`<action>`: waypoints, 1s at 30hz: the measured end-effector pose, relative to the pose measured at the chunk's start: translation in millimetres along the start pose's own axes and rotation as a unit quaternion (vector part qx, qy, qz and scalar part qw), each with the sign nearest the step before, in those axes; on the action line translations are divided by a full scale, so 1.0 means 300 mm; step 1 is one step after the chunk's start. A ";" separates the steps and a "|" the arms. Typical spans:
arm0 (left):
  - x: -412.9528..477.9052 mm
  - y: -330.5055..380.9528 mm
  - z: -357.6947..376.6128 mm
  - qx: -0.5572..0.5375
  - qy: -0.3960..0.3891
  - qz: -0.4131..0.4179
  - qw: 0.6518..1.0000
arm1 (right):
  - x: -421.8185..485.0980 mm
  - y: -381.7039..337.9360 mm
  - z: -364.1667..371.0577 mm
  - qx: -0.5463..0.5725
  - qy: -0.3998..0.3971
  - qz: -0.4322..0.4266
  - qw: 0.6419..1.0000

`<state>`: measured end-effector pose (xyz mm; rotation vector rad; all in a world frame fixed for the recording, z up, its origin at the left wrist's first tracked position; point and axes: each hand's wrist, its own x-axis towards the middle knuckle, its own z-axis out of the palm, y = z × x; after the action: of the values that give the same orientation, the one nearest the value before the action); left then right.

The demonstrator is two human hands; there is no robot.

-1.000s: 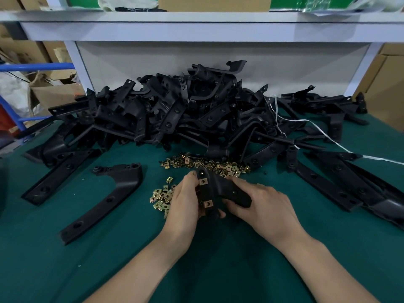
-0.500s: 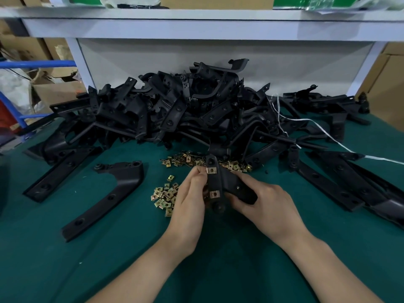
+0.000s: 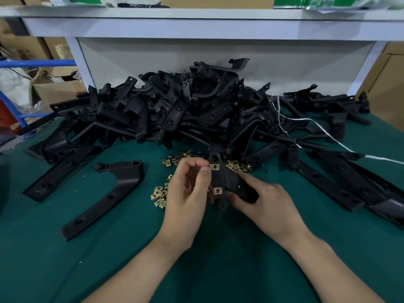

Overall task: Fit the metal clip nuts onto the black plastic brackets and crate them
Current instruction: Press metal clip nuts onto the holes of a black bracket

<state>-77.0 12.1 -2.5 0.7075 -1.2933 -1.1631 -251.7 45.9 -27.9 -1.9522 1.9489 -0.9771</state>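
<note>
Item: bracket, held above the surface at centre. Fingers of left hand pinch upper clip nut onto its edge; right hand grips its body from 4 o'clock. Judged light, stiff, smooth; best held by the thick body. Loose clip nuts at 9 o'clock.

No text, label or number is legible anywhere, goods on the shelf included.
</note>
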 end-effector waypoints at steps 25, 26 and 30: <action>-0.019 -0.013 0.003 0.007 -0.020 0.017 1.000 | 0.001 0.005 0.000 0.042 0.012 -0.030 0.999; -0.020 -0.013 0.004 0.007 -0.020 0.017 1.000 | 0.002 0.005 0.000 0.042 0.013 -0.032 0.999; -0.020 -0.019 0.006 0.006 -0.019 0.013 1.000 | 0.005 0.006 0.000 0.041 0.007 -0.034 0.999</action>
<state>-79.5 16.3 -9.3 0.6781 -1.3388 -1.1532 -253.5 44.2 -28.5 -1.9833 1.8310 -1.0736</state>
